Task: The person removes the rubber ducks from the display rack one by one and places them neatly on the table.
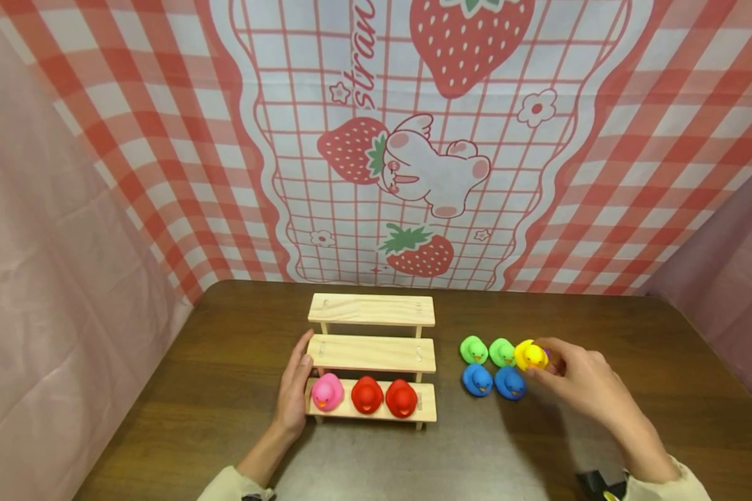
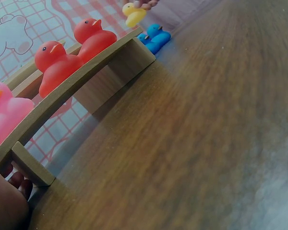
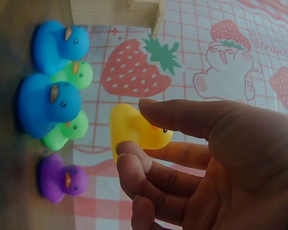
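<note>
My right hand (image 1: 585, 376) pinches a yellow rubber duck (image 1: 530, 355) between thumb and fingers. In the right wrist view the duck (image 3: 134, 129) is raised beside the other ducks. Two green ducks (image 1: 474, 350) and two blue ducks (image 1: 478, 380) stand in rows on the table; a purple duck (image 3: 62, 178) is mostly hidden behind my hand in the head view. On the left, my left hand (image 1: 293, 390) holds the left end of a three-step wooden rack (image 1: 371, 353), some fingertips (image 2: 25, 188) curled under its lowest shelf. That shelf bears a pink duck (image 1: 327, 392) and two red ducks (image 1: 366, 395).
The brown table (image 1: 225, 355) ends at the back against a strawberry-print checked cloth (image 1: 376, 209). Pale pink cloth (image 1: 75, 292) hangs on the left side. A small black object (image 1: 594, 483) is near my right sleeve.
</note>
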Tool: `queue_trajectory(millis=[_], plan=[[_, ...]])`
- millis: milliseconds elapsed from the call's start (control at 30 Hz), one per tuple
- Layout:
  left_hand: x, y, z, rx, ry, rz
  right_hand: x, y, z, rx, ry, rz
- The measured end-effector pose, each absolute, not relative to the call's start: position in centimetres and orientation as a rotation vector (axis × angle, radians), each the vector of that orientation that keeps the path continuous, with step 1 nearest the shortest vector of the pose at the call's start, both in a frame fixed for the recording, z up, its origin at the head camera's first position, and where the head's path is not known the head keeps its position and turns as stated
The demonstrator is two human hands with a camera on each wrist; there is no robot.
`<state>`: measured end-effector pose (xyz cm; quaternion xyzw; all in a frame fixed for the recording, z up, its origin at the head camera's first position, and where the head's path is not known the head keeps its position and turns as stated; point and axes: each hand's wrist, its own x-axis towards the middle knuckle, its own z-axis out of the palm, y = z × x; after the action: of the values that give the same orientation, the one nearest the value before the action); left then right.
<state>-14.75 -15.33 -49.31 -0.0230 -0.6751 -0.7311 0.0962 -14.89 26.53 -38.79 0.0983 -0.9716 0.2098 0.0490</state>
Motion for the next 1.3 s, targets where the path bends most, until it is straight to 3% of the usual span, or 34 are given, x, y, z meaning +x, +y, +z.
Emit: queue_trajectory(millis=[1300], plan=[[-14.8, -15.4, -49.3, -0.081, -1.987, -2.183, -14.7, 30.0, -42.3, 0.282, -3.150, 0.669]])
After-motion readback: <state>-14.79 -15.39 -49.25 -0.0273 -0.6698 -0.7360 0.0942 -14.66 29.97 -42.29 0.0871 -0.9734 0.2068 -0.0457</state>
